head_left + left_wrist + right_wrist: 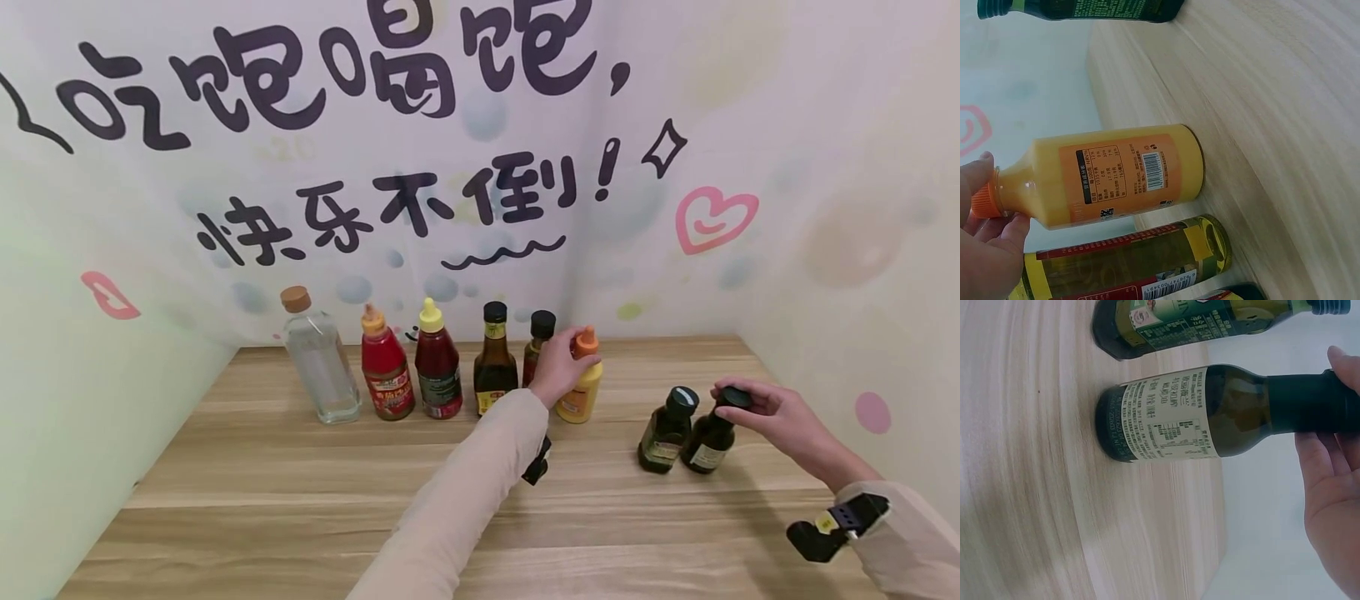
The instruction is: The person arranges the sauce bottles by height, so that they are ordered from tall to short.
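Observation:
My left hand (558, 363) pinches the orange cap of a yellow squeeze bottle (579, 397), which stands upright at the right end of a row on the table. In the left wrist view, thumb and fingers lie around the cap of that bottle (1122, 178). Farther right, my right hand (787, 423) grips a dark glass bottle (708, 443) by its black cap and neck. Its pale printed label (1169, 415) faces the right wrist camera. Close beside it stands a dark green bottle (664, 437), untouched.
Left of the yellow bottle are a black-capped bottle (534, 350), partly hidden by my left hand, a brown sauce bottle (495, 362), a dark red squeeze bottle (438, 367), a ketchup bottle (387, 375) and a clear cork-topped bottle (322, 367). A printed cloth wall (480, 292) rises behind.

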`<action>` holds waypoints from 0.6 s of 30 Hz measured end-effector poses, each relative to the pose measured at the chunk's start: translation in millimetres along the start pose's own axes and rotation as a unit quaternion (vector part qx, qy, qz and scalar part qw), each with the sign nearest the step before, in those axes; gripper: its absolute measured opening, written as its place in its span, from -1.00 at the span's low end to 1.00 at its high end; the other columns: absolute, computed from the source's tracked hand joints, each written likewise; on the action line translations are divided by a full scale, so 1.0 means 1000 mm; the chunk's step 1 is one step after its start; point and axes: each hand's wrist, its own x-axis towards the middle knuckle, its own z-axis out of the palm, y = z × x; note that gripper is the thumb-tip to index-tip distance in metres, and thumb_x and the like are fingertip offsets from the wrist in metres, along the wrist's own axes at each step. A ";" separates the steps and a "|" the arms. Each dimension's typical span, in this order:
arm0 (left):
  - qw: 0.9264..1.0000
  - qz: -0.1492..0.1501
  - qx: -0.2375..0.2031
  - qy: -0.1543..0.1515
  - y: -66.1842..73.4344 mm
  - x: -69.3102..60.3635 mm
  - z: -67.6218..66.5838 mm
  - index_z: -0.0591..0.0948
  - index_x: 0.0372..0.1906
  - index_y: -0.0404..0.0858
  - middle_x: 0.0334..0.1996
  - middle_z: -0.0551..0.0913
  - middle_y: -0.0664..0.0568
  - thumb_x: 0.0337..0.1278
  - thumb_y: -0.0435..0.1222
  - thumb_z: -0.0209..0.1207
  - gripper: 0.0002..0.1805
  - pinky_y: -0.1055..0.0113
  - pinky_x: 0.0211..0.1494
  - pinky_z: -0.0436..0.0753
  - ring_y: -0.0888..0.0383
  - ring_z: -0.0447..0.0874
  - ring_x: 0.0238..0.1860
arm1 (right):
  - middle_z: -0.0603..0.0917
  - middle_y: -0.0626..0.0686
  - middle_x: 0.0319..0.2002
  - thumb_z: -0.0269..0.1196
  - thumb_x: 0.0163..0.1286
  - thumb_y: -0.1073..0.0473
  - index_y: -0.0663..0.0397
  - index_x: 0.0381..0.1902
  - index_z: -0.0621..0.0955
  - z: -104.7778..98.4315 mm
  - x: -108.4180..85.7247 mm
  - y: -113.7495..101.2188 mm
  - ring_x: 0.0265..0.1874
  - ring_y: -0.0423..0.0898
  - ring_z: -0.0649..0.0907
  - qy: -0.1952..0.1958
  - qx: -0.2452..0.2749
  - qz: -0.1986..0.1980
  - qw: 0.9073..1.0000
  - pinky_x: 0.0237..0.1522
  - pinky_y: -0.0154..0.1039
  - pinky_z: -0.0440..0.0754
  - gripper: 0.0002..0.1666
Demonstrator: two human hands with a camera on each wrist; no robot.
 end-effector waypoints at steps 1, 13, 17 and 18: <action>1.000 0.002 0.003 -0.003 0.000 0.000 0.000 0.41 0.13 -0.23 -0.03 0.52 -0.01 0.01 -0.30 0.21 -0.49 0.41 0.01 0.45 0.16 0.49 -0.03 | 0.56 -0.33 -0.17 0.15 0.24 0.25 0.13 0.05 0.44 0.000 0.000 0.000 -0.22 -0.42 0.55 0.000 0.000 0.000 1.000 -0.28 -0.50 0.52 -0.61; 0.999 0.037 -0.006 -0.014 0.009 -0.007 -0.003 0.24 0.27 -0.19 0.09 0.43 0.00 0.03 -0.23 0.20 -0.34 0.36 0.05 0.43 0.14 0.44 0.03 | 0.57 -0.34 -0.19 0.16 0.23 0.25 0.10 0.04 0.46 0.000 0.000 0.001 -0.22 -0.42 0.55 0.004 0.000 0.002 1.000 -0.29 -0.50 0.52 -0.62; 0.998 0.054 -0.021 -0.002 0.010 -0.011 -0.006 0.22 0.28 -0.17 0.09 0.43 0.00 0.01 -0.27 0.21 -0.31 0.33 0.08 0.41 0.12 0.41 0.07 | 0.57 -0.33 -0.18 0.16 0.23 0.25 0.10 0.04 0.46 0.001 0.000 0.001 -0.22 -0.41 0.56 0.003 0.003 0.001 1.000 -0.28 -0.47 0.54 -0.62; 0.998 0.060 -0.022 0.000 0.010 -0.012 -0.007 0.22 0.28 -0.16 0.10 0.43 0.00 0.00 -0.28 0.22 -0.31 0.31 0.09 0.40 0.11 0.39 0.09 | 0.57 -0.32 -0.18 0.16 0.23 0.25 0.11 0.04 0.46 0.001 0.000 0.001 -0.22 -0.41 0.56 0.002 0.005 0.000 1.000 -0.28 -0.47 0.54 -0.62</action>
